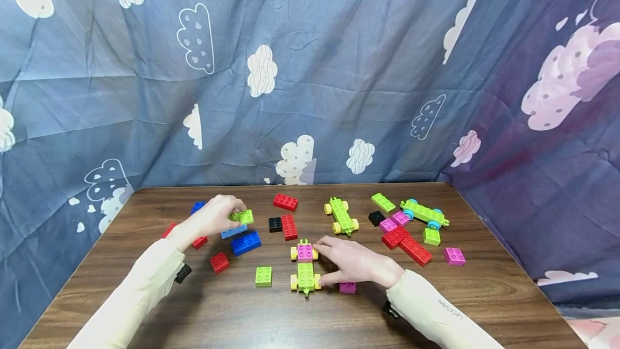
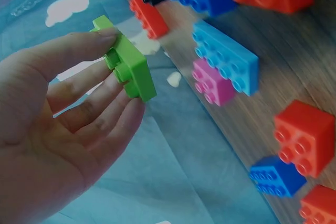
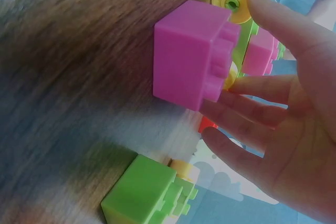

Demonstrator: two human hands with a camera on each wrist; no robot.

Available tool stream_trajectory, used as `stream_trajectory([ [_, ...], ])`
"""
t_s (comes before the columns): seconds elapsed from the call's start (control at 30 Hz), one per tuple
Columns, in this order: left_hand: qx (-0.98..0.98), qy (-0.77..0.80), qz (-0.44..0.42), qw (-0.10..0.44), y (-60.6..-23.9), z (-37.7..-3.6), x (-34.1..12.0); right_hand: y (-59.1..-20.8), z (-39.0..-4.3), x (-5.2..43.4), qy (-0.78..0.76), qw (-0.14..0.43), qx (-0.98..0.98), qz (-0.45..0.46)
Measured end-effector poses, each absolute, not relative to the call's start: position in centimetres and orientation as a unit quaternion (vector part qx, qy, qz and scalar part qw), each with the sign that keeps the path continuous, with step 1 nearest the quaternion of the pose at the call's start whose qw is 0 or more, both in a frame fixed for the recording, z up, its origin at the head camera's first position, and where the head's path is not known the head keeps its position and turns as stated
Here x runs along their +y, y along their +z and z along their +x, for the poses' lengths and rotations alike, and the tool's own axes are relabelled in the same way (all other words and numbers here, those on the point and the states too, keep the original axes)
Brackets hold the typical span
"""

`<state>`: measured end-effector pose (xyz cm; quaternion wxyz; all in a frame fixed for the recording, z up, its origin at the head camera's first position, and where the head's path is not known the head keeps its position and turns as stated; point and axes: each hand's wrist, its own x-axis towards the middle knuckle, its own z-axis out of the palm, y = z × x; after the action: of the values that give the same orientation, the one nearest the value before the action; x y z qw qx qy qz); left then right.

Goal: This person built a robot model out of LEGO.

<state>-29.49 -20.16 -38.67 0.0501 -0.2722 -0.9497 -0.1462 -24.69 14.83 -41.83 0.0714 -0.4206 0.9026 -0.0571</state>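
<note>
Over the left side of the table, my left hand point(image 1: 218, 215) pinches a lime green brick point(image 2: 131, 66) between thumb and fingertips. A light blue brick point(image 1: 234, 231) and a dark blue brick point(image 1: 246, 243) lie below it. My right hand point(image 1: 356, 260) has its thumb and fingers spread along the right side of a lime green car base point(image 1: 305, 278) with yellow wheels, the tips right at the wheels. On the far part of that base sits a pink brick point(image 1: 304, 252). A second pink brick point(image 3: 184, 56) lies under the right hand, partly hidden in the head view.
Another yellow-wheeled base point(image 1: 343, 217) stands farther back, and a blue-wheeled base point(image 1: 424, 213) is at the back right. Red bricks point(image 1: 415, 252) and a pink brick point(image 1: 454, 256) lie right. A small green brick point(image 1: 263, 277) is near the front; a cloud-printed curtain point(image 1: 310, 96) hangs behind.
</note>
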Motion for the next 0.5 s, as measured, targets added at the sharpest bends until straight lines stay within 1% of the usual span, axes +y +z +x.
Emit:
stream_trajectory([
  [0.23, -0.937, -0.154, -0.307, 0.059, -38.2, -28.5, -18.8, -41.9, -24.5, 14.8, -0.057, 0.067, 0.902, -0.423],
  [0.5, -0.924, -0.166, -0.342, 0.046, -37.8, -27.3, -16.8, -41.8, -24.5, 14.9, -0.058, 0.064, 0.901, -0.424],
])
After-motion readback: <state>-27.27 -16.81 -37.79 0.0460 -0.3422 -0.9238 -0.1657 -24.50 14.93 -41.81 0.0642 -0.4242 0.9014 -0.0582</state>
